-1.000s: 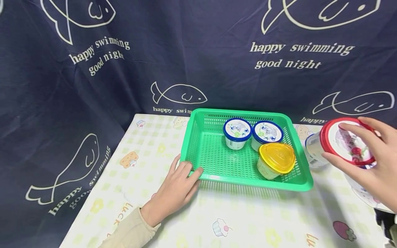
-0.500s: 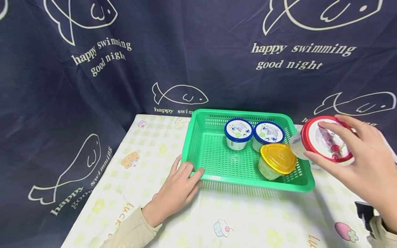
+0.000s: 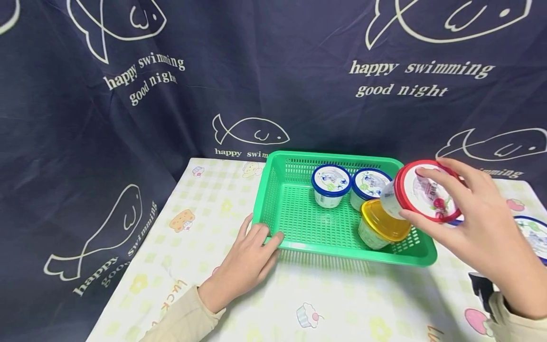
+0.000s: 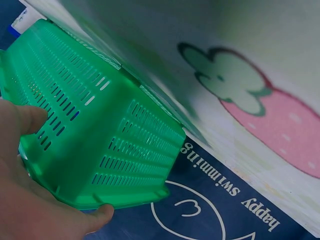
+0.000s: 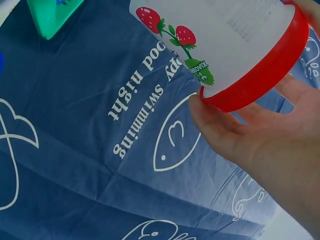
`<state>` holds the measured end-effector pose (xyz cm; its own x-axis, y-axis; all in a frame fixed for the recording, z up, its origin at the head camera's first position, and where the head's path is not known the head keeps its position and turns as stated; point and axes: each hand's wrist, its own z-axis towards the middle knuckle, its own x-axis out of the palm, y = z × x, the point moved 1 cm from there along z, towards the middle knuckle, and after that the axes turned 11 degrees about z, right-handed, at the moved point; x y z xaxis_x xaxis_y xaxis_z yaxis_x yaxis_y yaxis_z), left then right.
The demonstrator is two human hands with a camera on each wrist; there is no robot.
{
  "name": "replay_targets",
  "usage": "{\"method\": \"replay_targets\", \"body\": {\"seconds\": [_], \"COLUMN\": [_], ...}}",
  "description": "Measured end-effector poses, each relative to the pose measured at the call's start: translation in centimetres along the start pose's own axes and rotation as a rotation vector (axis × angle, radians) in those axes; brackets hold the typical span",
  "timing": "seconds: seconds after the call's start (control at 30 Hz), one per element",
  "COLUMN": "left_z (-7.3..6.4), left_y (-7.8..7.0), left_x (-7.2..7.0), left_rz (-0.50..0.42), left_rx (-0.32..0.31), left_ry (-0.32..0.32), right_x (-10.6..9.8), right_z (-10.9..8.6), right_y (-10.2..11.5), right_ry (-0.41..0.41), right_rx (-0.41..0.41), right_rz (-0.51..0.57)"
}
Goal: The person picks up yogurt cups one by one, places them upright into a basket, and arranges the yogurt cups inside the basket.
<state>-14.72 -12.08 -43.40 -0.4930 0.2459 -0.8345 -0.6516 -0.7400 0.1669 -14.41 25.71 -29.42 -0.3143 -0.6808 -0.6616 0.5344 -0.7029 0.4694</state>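
My right hand grips a round plastic tub with a red lid by its lid rim, tilted, over the right end of the green basket. Strawberries are printed on the tub's white side in the right wrist view. With its fingers at the basket's near left corner, my left hand holds the rim; in the left wrist view that hand has thumb and fingers around the corner. Inside the basket stand two blue-lidded tubs and a yellow-lidded container, partly hidden behind the red-lidded tub.
To the right of the basket another blue-lidded tub stands on the table, partly behind my right forearm. The patterned tablecloth reaches back to a dark blue curtain with white fish drawings.
My right hand has carried the red-lidded tub leftward, from beside the basket to over its right end. My left hand keeps its hold on the basket corner.
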Motion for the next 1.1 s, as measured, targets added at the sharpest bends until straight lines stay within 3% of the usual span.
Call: {"method": "replay_targets", "body": {"seconds": [0.47,0.73,1.1], "left_z": [0.0,0.0,0.0], "left_y": [0.1,0.1,0.1], "left_x": [0.0,0.1,0.0], "left_rz": [0.028,-0.005,-0.014], "left_rx": [0.007,0.009,0.004], "left_ry": [0.009,-0.004,-0.01], "right_x": [1.8,3.5,6.4], "right_z": [0.7,1.1,1.3], "right_y": [0.7,1.8,2.6], "right_ry": [0.018,0.099,0.14], "right_rx": [-0.094,-0.104,-0.204], "right_rz": [0.054,0.062,0.081]}}
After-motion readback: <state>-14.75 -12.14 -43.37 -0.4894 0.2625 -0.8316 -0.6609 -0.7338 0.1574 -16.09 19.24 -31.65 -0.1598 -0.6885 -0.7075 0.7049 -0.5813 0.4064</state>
